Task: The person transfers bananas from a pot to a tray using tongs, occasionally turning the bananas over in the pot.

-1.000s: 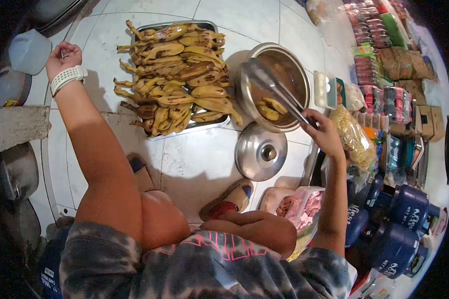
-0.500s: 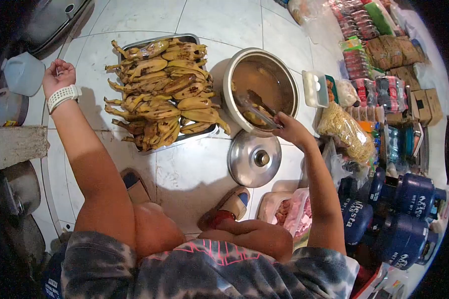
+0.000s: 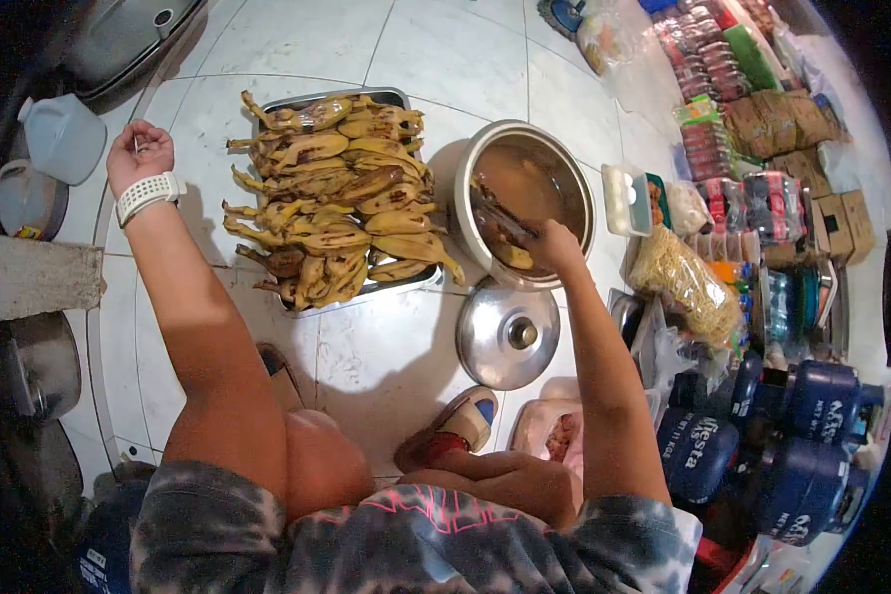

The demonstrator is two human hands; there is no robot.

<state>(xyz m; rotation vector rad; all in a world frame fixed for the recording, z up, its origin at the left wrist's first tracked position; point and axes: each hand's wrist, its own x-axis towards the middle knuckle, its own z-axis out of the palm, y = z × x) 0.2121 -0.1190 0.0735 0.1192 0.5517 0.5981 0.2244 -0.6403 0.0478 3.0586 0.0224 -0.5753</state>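
Observation:
My right hand (image 3: 552,244) grips metal tongs (image 3: 497,217) whose tips reach down into a steel pot (image 3: 582,178) of brown liquid with bananas in it. Left of the pot a metal tray (image 3: 386,96) carries a heap of ripe, spotted bananas (image 3: 332,203). My left hand (image 3: 139,150), with a white watch on the wrist, is loosely closed on a small thin object out at the far left, near a white plastic jug (image 3: 62,138). Which object it is cannot be made out.
The pot's steel lid (image 3: 506,334) lies on the white tiled floor in front of the pot. A container of meat (image 3: 554,431) sits by my knee and sandal (image 3: 453,426). Packaged goods, noodles and blue canisters (image 3: 792,445) crowd the right side.
My right hand lowered the tongs from above the pot's rim down into the liquid and shifted left. My left hand stayed near the jug.

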